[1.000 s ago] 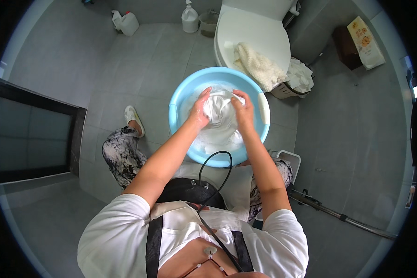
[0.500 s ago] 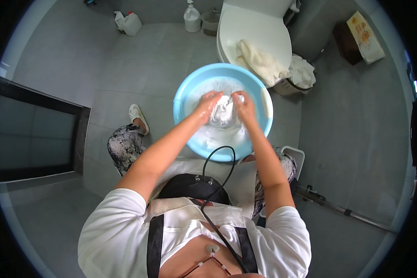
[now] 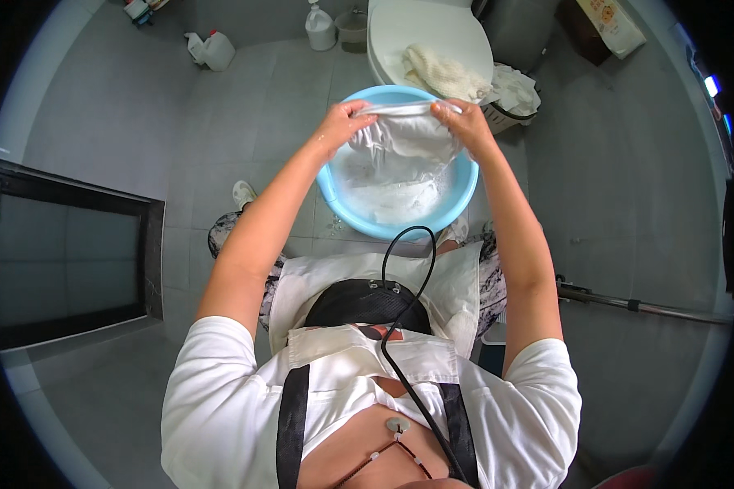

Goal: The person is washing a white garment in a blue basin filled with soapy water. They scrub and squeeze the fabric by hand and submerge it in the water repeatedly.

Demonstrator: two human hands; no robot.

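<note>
A wet white cloth [image 3: 408, 137] hangs stretched by its upper edge between my two hands, over the far half of a light blue basin [image 3: 469, 186]. My left hand [image 3: 339, 129] pinches the cloth's left end, and my right hand [image 3: 468, 127] grips its right end. Folds droop from the taut edge toward the water. Soapy water with white suds [image 3: 395, 202] fills the basin; whether more cloth lies under those suds, I cannot tell.
Beyond the basin stands a white toilet [image 3: 391, 41] with a cream towel [image 3: 444, 73] on its lid. A bin [image 3: 510, 114] with a white liner is beside it. A pump bottle [image 3: 320, 28] and a white jug [image 3: 212, 50] stand by the far wall. A black cable [image 3: 432, 253] loops near the basin.
Both hands have risen out of the suds and moved apart, away from me. The cloth, bunched between them before, is now spread out and held up by its edge.
</note>
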